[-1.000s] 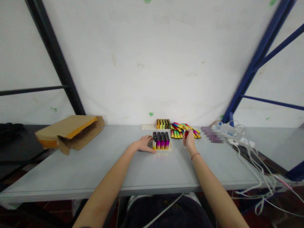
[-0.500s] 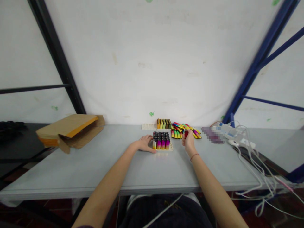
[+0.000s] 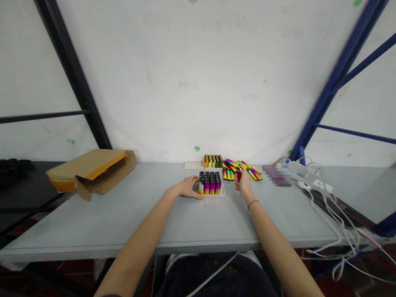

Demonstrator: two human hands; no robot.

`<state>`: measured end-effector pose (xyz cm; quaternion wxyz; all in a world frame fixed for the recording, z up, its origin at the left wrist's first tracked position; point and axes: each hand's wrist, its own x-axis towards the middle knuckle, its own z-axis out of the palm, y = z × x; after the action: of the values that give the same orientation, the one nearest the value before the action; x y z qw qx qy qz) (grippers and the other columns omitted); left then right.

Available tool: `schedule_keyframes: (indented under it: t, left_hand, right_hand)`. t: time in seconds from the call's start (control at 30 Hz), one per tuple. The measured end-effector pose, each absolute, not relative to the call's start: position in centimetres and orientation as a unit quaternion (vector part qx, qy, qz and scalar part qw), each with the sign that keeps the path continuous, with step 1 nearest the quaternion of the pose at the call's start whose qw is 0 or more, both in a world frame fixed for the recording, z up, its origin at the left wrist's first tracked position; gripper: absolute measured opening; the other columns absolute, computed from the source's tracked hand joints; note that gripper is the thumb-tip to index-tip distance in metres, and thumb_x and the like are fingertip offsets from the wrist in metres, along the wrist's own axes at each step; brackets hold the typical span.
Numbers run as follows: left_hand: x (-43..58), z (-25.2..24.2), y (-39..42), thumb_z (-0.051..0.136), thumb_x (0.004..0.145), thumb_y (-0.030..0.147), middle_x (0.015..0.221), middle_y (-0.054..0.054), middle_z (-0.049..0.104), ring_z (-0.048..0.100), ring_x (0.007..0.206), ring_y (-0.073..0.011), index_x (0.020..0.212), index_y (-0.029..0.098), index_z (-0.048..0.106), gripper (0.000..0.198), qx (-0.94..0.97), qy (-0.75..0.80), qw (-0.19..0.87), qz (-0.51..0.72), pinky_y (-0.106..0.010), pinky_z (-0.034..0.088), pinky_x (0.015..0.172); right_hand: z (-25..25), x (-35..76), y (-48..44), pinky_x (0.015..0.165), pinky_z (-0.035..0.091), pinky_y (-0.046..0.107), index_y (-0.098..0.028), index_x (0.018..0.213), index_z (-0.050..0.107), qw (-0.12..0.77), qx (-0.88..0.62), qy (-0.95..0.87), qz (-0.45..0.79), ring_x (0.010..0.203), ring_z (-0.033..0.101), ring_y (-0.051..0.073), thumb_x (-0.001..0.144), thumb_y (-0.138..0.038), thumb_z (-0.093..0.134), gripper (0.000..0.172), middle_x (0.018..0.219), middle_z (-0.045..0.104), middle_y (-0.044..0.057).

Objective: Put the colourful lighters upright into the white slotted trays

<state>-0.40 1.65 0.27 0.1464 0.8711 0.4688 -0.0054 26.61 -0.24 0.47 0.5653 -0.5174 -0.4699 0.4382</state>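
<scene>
Close to the middle of the table, black-topped lighters [image 3: 210, 183] with purple-and-yellow bodies stand in rows in a white tray [image 3: 223, 191]. My left hand [image 3: 187, 188] curves around the tray's left side, thumb along the front and fingers farther back, steadying it. My right hand [image 3: 244, 184] is closed around a red lighter [image 3: 238, 175], largely hidden by the fingers, to the right of the tray. Just behind that hand lies a loose pile of colourful lighters [image 3: 229, 174]. Another group of upright yellowish lighters [image 3: 213, 161] stands behind the tray.
At the wall lies a white slotted tray [image 3: 194, 165]. An open brown cardboard box [image 3: 93, 169] rests on the left. To the right are a blurred purple patch [image 3: 276, 176], a power strip [image 3: 298, 171] and tangled white cables [image 3: 332, 210]. A blue post [image 3: 334, 82] rises beyond.
My right hand has moved slightly left and down, towards the tray, with the red lighter in it. My left hand has stayed in place at the tray.
</scene>
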Motion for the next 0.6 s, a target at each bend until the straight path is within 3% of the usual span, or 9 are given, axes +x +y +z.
schedule_keyframes:
  t: [0.1, 0.2, 0.33, 0.43, 0.6]
  left_hand:
    - [-0.42, 0.17, 1.76, 0.056, 0.057, 0.08, 0.15, -0.013, 0.024, 0.022, 0.135, -0.0329, 0.141, 0.016, 0.031, 0.108, 0.87, 0.47, 0.147, -0.007, -0.037, 0.019, 0.11]
    - [-0.44, 0.16, 1.79, 0.055, 0.057, 0.081, 0.15, -0.011, 0.025, 0.022, 0.135, -0.033, 0.141, 0.018, 0.032, 0.107, 0.87, 0.471, 0.149, -0.007, -0.037, 0.019, 0.11]
    - [-0.44, 0.27, 1.65, 0.055, 0.057, 0.081, 0.15, -0.013, 0.025, 0.023, 0.135, -0.0336, 0.141, 0.016, 0.032, 0.109, 0.87, 0.47, 0.149, -0.005, -0.037, 0.02, 0.11]
    - [-0.44, 0.3, 1.58, 0.055, 0.058, 0.081, 0.149, -0.014, 0.025, 0.023, 0.134, -0.0339, 0.14, 0.014, 0.033, 0.108, 0.872, 0.468, 0.146, -0.002, -0.037, 0.02, 0.109]
    - [-0.44, 0.21, 1.69, 0.054, 0.058, 0.082, 0.149, -0.013, 0.025, 0.023, 0.134, -0.0344, 0.14, 0.014, 0.033, 0.109, 0.873, 0.467, 0.141, -0.005, -0.037, 0.02, 0.109]
  right_hand:
    - [0.27, 25.95, -0.45, 0.034, 0.013, 0.023, -0.024, 0.06, 0.032, 0.553, -0.489, -0.47, 0.484, 0.034, 0.017, 0.008, 0.079, -0.071, 0.03, 0.051, 0.042, 0.024, -0.007]
    - [0.27, 25.5, -0.89, 0.038, 0.025, 0.022, -0.024, 0.073, 0.039, 0.562, -0.435, -0.541, 0.449, 0.039, 0.03, 0.009, 0.081, -0.065, 0.041, 0.042, 0.051, 0.038, -0.006]
    - [0.37, 25.42, -1.17, 0.062, 0.044, 0.026, -0.022, 0.085, 0.05, 0.572, -0.418, -0.636, 0.306, 0.067, 0.052, 0.015, 0.08, -0.057, 0.049, 0.036, 0.073, 0.056, 0.001]
    - [0.23, 25.51, -0.97, 0.072, 0.045, 0.029, -0.019, 0.09, 0.055, 0.572, -0.426, -0.649, 0.265, 0.079, 0.055, 0.018, 0.079, -0.055, 0.051, 0.038, 0.085, 0.06, 0.005]
    - [-0.45, 25.51, -0.56, 0.07, 0.046, 0.029, -0.018, 0.096, 0.057, 0.538, -0.423, -0.677, 0.271, 0.078, 0.057, 0.018, 0.083, -0.05, 0.047, 0.036, 0.088, 0.062, 0.006]
